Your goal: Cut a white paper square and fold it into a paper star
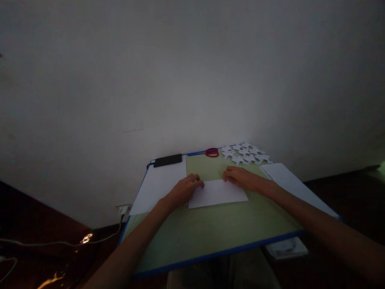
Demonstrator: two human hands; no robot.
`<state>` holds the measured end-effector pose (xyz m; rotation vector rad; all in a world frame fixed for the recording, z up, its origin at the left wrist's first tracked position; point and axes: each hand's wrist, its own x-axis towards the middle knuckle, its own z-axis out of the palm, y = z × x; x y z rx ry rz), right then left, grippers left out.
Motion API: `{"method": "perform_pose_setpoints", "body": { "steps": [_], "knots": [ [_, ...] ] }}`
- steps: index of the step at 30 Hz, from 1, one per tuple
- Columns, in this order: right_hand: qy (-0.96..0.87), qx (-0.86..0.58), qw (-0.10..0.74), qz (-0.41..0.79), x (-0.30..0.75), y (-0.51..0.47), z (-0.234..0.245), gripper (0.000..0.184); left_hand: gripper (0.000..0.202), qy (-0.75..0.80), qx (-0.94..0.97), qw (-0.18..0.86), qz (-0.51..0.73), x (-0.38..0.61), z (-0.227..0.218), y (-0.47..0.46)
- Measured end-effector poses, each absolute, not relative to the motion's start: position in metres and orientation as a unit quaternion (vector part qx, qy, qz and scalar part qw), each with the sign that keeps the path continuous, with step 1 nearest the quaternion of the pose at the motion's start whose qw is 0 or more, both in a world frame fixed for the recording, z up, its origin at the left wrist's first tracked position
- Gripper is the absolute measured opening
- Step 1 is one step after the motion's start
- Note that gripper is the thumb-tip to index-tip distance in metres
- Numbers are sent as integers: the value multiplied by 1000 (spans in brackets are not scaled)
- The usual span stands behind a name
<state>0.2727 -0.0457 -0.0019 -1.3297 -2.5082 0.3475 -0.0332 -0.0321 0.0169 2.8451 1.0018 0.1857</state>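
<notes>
A white sheet of paper (219, 194) lies across the middle of the green table top, its long near edge facing me. My left hand (187, 188) grips it at the far left corner, thumb and fingers bent together. At the far right part of the same edge, my right hand (238, 176) has its fingers curled down onto the paper. Beyond the hands, several folded white paper pieces with pointed ends (246, 154) are grouped at the back right. Scissors with red handles (212, 152) lie to the left of them.
A black flat device (167, 160) rests at the back left on white paper (159, 184). More white sheets (296, 188) lie along the right side. The green table (210, 233) has a blue edge and stands against a wall (192, 80). A cable (69, 243) runs to a wall socket (123, 209).
</notes>
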Motion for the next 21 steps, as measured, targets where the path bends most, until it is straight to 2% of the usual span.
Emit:
{"method": "perform_pose_setpoints", "body": {
  "steps": [3, 6, 9, 15, 21],
  "knots": [
    [-872, -454, 137, 117, 272, -48, 0, 28, 43, 297, 951, 60, 60, -33, 20, -30],
    [-866, -469, 132, 116, 269, -56, 4, 20, 32, 280, 956, 68, 62, -34, 24, -32],
    [-855, -491, 128, 111, 261, -68, 12, 37, 21, 270, 958, 73, 65, -36, 27, -38],
    [-835, -539, 63, 93, 239, -90, 31, 68, 42, 283, 954, 79, 65, -38, 28, -45],
    [-837, -542, -9, 73, 220, -96, 45, 86, 51, 286, 953, 81, 63, -38, 25, -43]
  ]
}}
